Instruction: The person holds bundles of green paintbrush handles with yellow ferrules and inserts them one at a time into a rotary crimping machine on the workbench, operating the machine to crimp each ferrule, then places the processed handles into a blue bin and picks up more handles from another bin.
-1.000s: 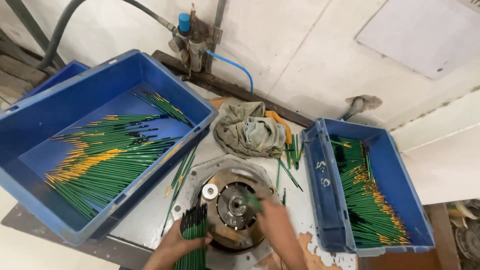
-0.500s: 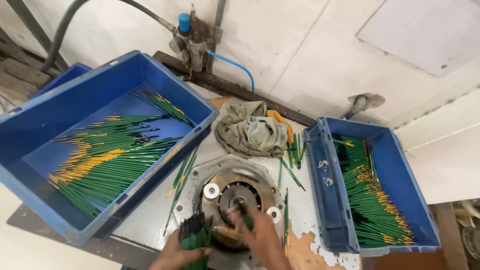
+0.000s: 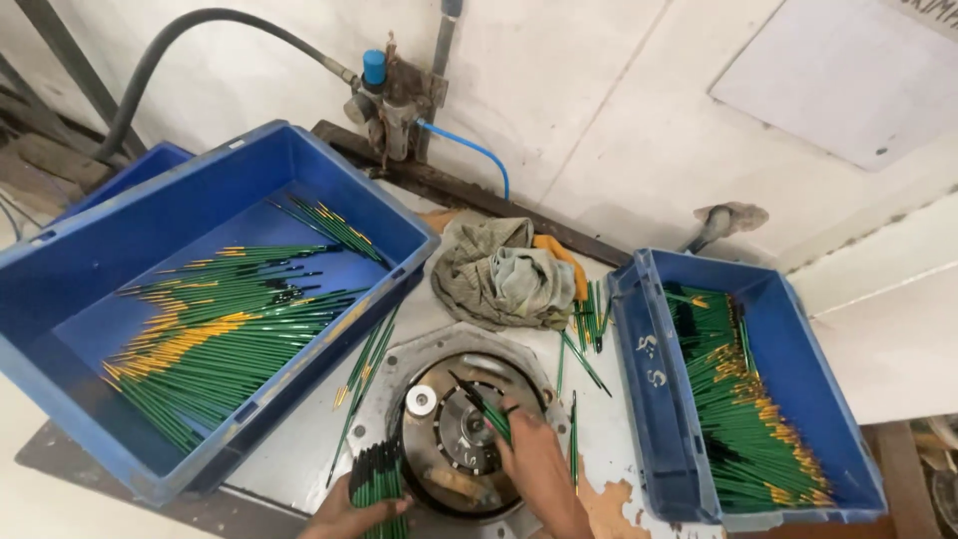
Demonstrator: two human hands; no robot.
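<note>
Bare hands [image 3: 534,459], sleeveless forearms

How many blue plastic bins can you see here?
3. A big bin on the left holds green sticks, a narrower bin on the right holds more, and a third bin's corner peeks out behind the left one, mostly hidden.

Small workshop: worn bench [image 3: 299,454] with round metal fixture [image 3: 461,429], blue crates [image 3: 200,299] of green sticks at 9 and 3 o'clock, air regulator [image 3: 384,100] with hoses at 12, stained wall.
</note>
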